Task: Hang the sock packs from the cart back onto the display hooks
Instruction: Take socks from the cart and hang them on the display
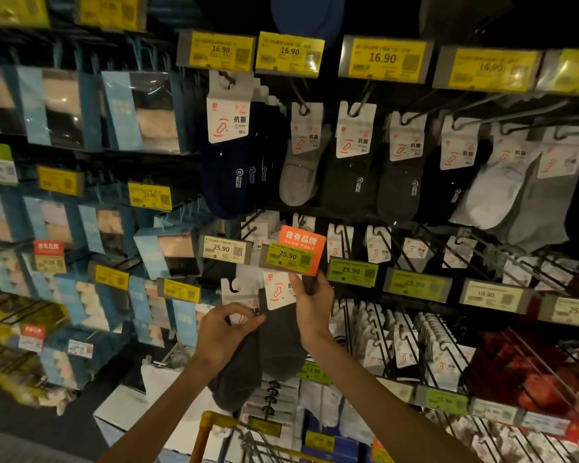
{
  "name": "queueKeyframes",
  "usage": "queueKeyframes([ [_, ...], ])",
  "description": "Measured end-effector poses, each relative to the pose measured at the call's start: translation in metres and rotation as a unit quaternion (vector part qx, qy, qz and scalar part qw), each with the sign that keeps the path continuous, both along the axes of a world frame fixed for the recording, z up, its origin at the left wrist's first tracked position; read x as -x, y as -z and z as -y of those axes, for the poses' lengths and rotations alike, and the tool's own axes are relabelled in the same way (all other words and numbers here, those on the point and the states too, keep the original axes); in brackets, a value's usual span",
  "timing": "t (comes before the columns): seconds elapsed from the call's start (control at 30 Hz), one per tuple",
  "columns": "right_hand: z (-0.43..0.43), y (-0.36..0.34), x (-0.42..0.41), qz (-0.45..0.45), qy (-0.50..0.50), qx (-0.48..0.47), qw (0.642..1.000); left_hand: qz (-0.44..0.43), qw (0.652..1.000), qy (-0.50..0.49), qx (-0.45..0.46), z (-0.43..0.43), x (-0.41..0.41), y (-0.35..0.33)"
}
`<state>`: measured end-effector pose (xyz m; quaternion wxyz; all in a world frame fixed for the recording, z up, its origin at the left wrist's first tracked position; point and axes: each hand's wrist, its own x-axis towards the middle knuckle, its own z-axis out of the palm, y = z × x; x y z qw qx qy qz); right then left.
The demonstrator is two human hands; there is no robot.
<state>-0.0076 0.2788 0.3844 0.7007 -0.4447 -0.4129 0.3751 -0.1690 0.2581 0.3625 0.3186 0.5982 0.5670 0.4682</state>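
Yellow cart handle (204,427) shows at the bottom edge, nearest to the person. Above it, the left hand (224,332) pinches the card of one grey sock pack (236,300), probably to keep it ready. The right hand (315,305) grips a second sock pack (278,290) by its card, lifted just under the orange price tag (301,252), likely to reach a hook there, which is hidden.

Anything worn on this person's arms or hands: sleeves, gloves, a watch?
Nothing worn is visible. The left hand and right hand have no gloves, and no watch, bracelet or ring shows. Both arms are bare down to the frame's lower edge, with no sleeves in view.
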Motion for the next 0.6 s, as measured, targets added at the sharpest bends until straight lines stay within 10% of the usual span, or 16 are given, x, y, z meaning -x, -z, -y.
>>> queueKeyframes([
  [0.6,-0.025,-0.012,-0.016,-0.051,-0.14,0.151,0.977,0.032,0.999,-0.022,0.031,0.001,-0.002,0.0],
])
